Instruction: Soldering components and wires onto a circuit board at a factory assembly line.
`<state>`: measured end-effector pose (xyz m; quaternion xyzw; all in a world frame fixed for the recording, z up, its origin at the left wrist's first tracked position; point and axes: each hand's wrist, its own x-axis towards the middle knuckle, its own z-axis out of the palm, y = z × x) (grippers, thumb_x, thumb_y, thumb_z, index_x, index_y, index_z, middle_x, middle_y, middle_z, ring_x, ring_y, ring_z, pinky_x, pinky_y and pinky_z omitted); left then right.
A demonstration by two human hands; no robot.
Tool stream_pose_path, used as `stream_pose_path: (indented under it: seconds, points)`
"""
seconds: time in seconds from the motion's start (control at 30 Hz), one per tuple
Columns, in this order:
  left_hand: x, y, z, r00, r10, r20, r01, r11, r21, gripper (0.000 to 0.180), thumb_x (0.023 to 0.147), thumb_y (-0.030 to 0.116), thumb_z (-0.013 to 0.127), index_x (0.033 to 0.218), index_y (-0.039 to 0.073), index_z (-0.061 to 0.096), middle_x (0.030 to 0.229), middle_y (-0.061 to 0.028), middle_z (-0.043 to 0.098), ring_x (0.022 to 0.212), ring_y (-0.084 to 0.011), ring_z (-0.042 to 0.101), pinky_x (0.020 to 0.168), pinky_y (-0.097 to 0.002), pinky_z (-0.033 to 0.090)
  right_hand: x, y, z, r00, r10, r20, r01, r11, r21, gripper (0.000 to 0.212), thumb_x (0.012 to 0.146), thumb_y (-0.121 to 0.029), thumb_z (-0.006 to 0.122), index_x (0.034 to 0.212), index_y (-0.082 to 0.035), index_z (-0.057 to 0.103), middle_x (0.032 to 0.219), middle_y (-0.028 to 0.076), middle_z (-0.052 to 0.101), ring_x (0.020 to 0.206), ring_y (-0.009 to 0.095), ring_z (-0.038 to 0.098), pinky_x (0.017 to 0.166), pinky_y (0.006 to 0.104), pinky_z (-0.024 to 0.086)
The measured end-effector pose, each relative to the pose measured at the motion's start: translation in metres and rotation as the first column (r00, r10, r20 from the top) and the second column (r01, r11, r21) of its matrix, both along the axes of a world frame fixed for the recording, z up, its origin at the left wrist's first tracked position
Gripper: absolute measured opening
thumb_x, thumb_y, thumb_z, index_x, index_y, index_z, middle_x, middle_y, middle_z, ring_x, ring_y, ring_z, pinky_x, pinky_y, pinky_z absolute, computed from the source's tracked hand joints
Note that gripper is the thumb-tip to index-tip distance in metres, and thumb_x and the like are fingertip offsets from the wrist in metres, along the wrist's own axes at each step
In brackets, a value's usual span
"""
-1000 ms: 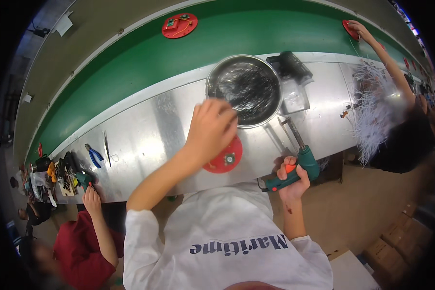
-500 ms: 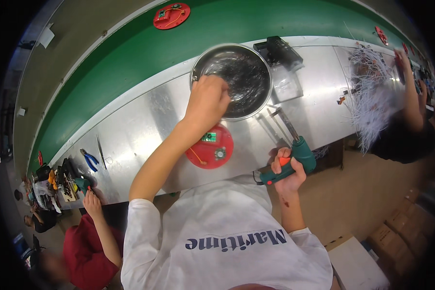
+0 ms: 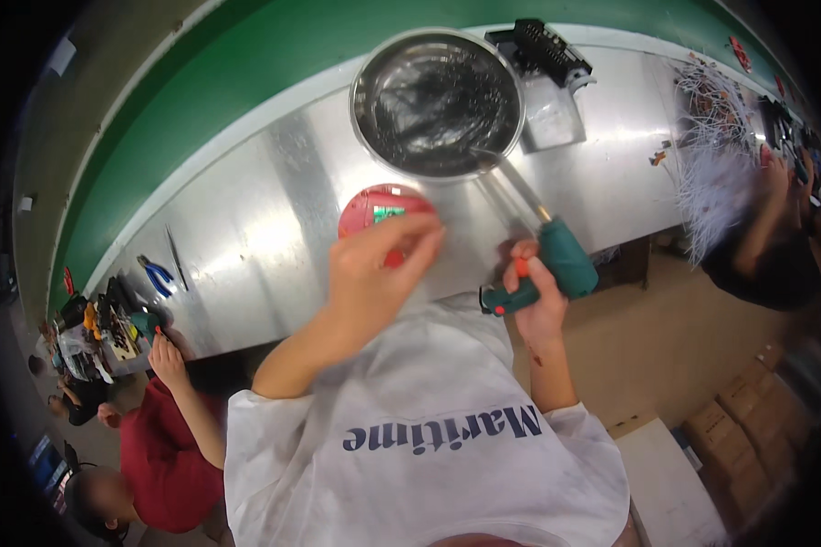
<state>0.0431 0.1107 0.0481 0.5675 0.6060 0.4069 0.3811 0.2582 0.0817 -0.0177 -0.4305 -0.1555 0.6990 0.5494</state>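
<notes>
My left hand (image 3: 374,278) is above a round red disc (image 3: 360,205) that carries a small green circuit board (image 3: 389,212). Its thumb and fingertips are pinched together; anything between them is too small to make out. In my right hand (image 3: 540,296) is a green cordless screwdriver (image 3: 567,255) with an orange trigger, gripped by its handle. The long metal shaft (image 3: 518,187) points away from me, its tip over the near right rim of a steel bowl (image 3: 362,137). Many small dark, shiny pieces (image 3: 438,100) lie in the bowl.
A black device (image 3: 547,50) and a clear tray (image 3: 552,118) stand right of the bowl. Blue-handled pliers (image 3: 155,275) and tweezers (image 3: 175,260) lie at left. White wires (image 3: 711,155) are heaped at right. Co-workers sit on both sides, one with a red sleeve (image 3: 169,456).
My left hand has come out of the bowl toward me, over the red disc. The screwdriver's tip now reaches the bowl's rim. The whole view has shifted slightly.
</notes>
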Motion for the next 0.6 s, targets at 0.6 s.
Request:
stream_pose_path:
  seconds: [0.6]
  points:
    - [-0.002,-0.073,-0.02,0.981,0.102,0.162,-0.085,0.99,-0.109,0.014,0.079,-0.001,0.072,0.093,-0.001,0.069,0.083,-0.0095,0.07,0.073,-0.0141,0.07,0.066,-0.0245,0.053,-0.065,0.007,0.018,0.898,0.315,0.307,-0.366,0.922,0.124,0.034,0.076,0.01,0.068,0.107,0.0,0.058,0.101,0.008,0.062,0.084,0.013,0.062,0.075,0.0264,0.05]
